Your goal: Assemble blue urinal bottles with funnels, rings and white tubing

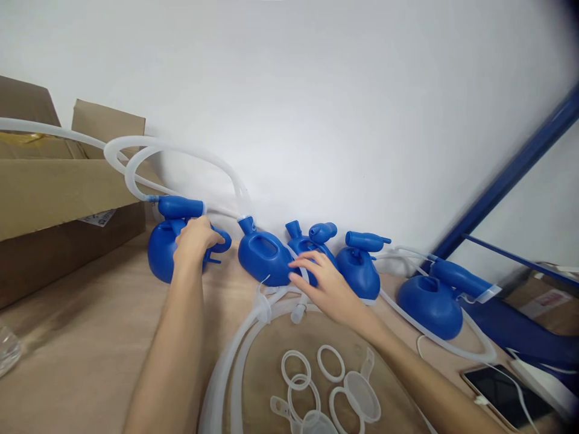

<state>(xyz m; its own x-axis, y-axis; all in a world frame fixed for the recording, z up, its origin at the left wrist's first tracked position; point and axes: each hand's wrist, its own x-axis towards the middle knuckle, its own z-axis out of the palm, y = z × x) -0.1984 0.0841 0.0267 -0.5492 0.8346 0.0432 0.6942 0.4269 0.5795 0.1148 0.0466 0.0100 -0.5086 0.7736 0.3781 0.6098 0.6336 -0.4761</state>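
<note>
My left hand reaches over the leftmost blue bottle, its fingers bent by a small blue part; what they grip, if anything, is hidden. A blue funnel-like piece with a hose lies on top of that bottle. My right hand has its fingers spread at the right side of the middle blue bottle, and it holds nothing. A translucent hose loops toward me. White rings and clear caps lie on the table inside the loop.
More blue bottles stand along the wall, one farther right with a hose round it. An open cardboard box is at the left. A phone with a cable lies at the lower right, near a blue metal frame.
</note>
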